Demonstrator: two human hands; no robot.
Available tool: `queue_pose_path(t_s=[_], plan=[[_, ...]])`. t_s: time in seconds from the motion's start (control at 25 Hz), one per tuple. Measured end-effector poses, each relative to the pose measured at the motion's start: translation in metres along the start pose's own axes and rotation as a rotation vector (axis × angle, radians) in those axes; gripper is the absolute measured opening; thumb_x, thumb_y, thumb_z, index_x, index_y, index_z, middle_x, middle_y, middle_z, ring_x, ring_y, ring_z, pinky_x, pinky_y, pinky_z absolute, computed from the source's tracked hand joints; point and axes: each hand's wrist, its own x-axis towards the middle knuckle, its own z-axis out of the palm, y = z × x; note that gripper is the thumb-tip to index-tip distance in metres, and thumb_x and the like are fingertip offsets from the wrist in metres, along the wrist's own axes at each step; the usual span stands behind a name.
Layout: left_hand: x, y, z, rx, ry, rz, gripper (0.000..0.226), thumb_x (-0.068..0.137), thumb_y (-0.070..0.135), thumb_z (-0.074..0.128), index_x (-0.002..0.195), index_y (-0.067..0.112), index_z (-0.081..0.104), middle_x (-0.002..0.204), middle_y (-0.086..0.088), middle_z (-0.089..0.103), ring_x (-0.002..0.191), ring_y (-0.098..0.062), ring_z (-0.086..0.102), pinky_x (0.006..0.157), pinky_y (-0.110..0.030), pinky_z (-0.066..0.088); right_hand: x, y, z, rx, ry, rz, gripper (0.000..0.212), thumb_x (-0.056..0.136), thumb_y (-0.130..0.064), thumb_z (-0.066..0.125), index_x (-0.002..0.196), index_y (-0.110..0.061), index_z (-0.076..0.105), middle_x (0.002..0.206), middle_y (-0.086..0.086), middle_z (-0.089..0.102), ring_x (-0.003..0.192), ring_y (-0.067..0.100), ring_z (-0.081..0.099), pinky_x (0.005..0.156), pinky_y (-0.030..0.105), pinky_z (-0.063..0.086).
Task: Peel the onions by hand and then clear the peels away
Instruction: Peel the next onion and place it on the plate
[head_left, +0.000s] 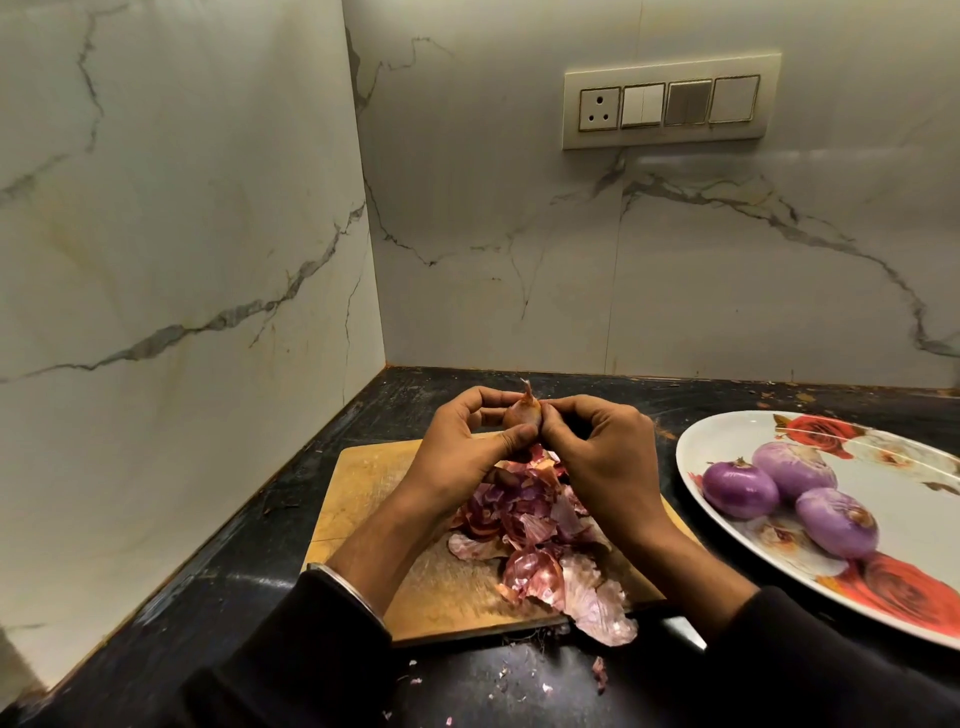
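A small onion with brown dry skin and a pointed tip is held up above the wooden cutting board. My left hand grips it from the left, thumb against its front. My right hand pinches its right side with thumb and fingertips. A heap of reddish-purple peels lies on the board under my hands, some hanging over the near edge. Three peeled purple onions sit on a white oval plate with red roses, to the right.
The board lies on a dark countertop in a corner of marble walls. Small peel scraps are scattered on the counter near me. A switch panel is on the back wall. A dark handle shows by the board's near right corner.
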Motion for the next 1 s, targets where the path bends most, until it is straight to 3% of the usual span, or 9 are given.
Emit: queue_pose_path(t_s=[0.12, 0.36, 0.48, 0.64, 0.84, 1.0], plan=[[-0.001, 0.002, 0.001, -0.049, -0.022, 0.002, 0.032, 0.086, 0.010, 0.073, 0.117, 0.016, 0.064, 0.110, -0.009, 0.072, 0.088, -0.024, 0.075, 0.060, -0.028, 0.058, 0.002, 0.002, 0.000, -0.003, 0.038, 0.018, 0.010, 0.091, -0.013, 0.068, 0.097, -0.013, 0.076, 0.079, -0.010, 0.072, 0.074, -0.001, 0.069, 0.064, 0.012, 0.054], [0.001, 0.001, 0.003, -0.200, -0.085, -0.097, 0.023, 0.102, 0.016, 0.052, 0.122, 0.019, 0.061, 0.117, -0.012, 0.067, 0.093, -0.023, 0.069, 0.063, -0.029, 0.057, 0.003, 0.010, 0.002, 0.112, 0.032, 0.150, 0.015, 0.091, -0.010, 0.067, 0.103, -0.015, 0.074, 0.086, -0.004, 0.074, 0.080, 0.009, 0.071, 0.073, 0.033, 0.062], [0.003, 0.002, 0.000, -0.129, -0.072, -0.057, 0.032, 0.096, 0.021, 0.060, 0.128, 0.017, 0.061, 0.119, -0.011, 0.066, 0.089, -0.016, 0.066, 0.061, -0.027, 0.055, 0.002, 0.005, 0.003, 0.118, -0.029, 0.128, 0.023, 0.091, -0.007, 0.065, 0.111, -0.017, 0.072, 0.094, -0.005, 0.074, 0.087, 0.006, 0.071, 0.078, 0.032, 0.061], [0.003, 0.001, -0.002, -0.073, -0.041, -0.034, 0.036, 0.094, 0.017, 0.063, 0.130, 0.020, 0.058, 0.118, -0.009, 0.065, 0.091, -0.018, 0.066, 0.060, -0.026, 0.054, 0.004, 0.001, 0.001, 0.263, -0.089, 0.161, 0.025, 0.092, -0.023, 0.068, 0.115, -0.016, 0.071, 0.102, -0.003, 0.075, 0.096, 0.009, 0.071, 0.081, 0.037, 0.061], [0.001, 0.000, -0.001, 0.029, -0.029, 0.021, 0.032, 0.088, 0.013, 0.070, 0.117, 0.027, 0.062, 0.114, -0.003, 0.066, 0.084, -0.014, 0.070, 0.058, -0.024, 0.053, 0.005, 0.003, -0.003, 0.365, -0.103, 0.236, 0.019, 0.088, -0.012, 0.070, 0.107, -0.013, 0.075, 0.096, 0.003, 0.077, 0.090, 0.017, 0.074, 0.080, 0.044, 0.061], [0.000, 0.001, 0.001, 0.032, -0.054, 0.041, 0.035, 0.091, 0.010, 0.067, 0.120, 0.028, 0.061, 0.116, -0.003, 0.069, 0.094, -0.015, 0.071, 0.062, -0.020, 0.054, 0.004, 0.003, -0.003, 0.344, -0.020, 0.248, 0.012, 0.083, -0.009, 0.075, 0.094, -0.013, 0.077, 0.085, 0.003, 0.077, 0.082, 0.017, 0.074, 0.076, 0.039, 0.062]])
